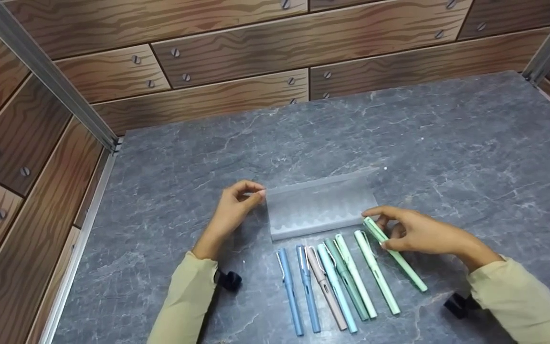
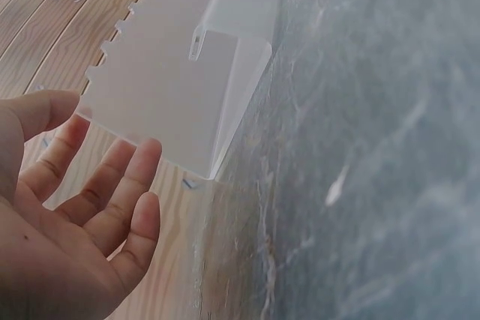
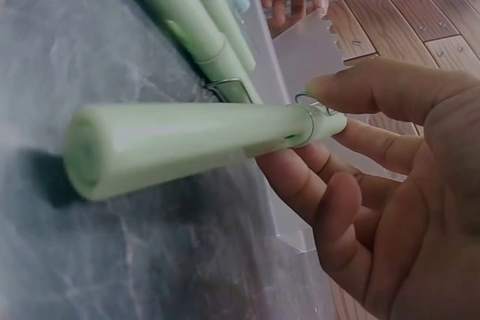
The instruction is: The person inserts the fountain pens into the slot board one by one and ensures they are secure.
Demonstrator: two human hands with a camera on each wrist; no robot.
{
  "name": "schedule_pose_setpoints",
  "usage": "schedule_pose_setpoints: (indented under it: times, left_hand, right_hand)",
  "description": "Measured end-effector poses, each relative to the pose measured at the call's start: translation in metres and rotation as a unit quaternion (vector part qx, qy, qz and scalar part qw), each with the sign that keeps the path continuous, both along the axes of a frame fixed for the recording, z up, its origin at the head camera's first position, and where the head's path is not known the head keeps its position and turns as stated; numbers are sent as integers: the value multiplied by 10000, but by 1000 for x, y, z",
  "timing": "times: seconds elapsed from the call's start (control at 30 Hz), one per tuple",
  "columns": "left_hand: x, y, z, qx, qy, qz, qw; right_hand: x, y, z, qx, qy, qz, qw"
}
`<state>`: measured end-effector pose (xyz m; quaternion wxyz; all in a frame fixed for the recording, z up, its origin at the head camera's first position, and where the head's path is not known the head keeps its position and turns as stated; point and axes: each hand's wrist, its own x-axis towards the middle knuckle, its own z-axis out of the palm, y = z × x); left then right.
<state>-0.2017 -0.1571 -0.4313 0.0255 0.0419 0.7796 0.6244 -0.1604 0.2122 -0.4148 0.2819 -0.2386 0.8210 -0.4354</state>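
Observation:
A translucent frosted plastic pen stand (image 1: 322,203) with notched edges lies on the table between both hands. At its far left corner my left hand (image 1: 233,205) pinches the panel between thumb and index finger; the other fingers are spread loosely in the left wrist view. My right hand (image 1: 420,232) grips a light green fountain pen (image 1: 406,267) by its clip end, close to the stand's right front corner. In the right wrist view, this pen (image 3: 180,144) points its blunt end at the camera, and thumb and fingers hold the clipped cap.
In front of the stand lies a row of pens: two blue pens (image 1: 289,291), a pinkish one (image 1: 326,289), a light blue one (image 1: 338,289), a dark green one (image 1: 346,282) and two light green ones (image 1: 377,274). Wood-patterned panels (image 1: 237,48) border the grey marbled table (image 1: 184,157).

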Motion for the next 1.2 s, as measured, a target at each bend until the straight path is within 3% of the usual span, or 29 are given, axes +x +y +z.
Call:
schedule_pose_setpoints:
  times: [0.4, 0.63, 0.8, 1.2]
  left_hand:
    - [-3, 0, -1, 80, 8, 91, 9999]
    - [-1, 0, -2, 79, -8, 64, 9999]
    - [-1, 0, -5, 60, 94, 119, 9999]
    - [-2, 3, -6, 240, 33, 131, 9996]
  right_hand:
    - [-2, 3, 10, -708, 15, -95, 9974]
    - [-7, 4, 15, -973, 923, -106, 9909]
    - [-13, 1, 19, -1125, 1228, -379, 9853]
    - [-25, -3, 23, -1749, 1002, -1001, 9743]
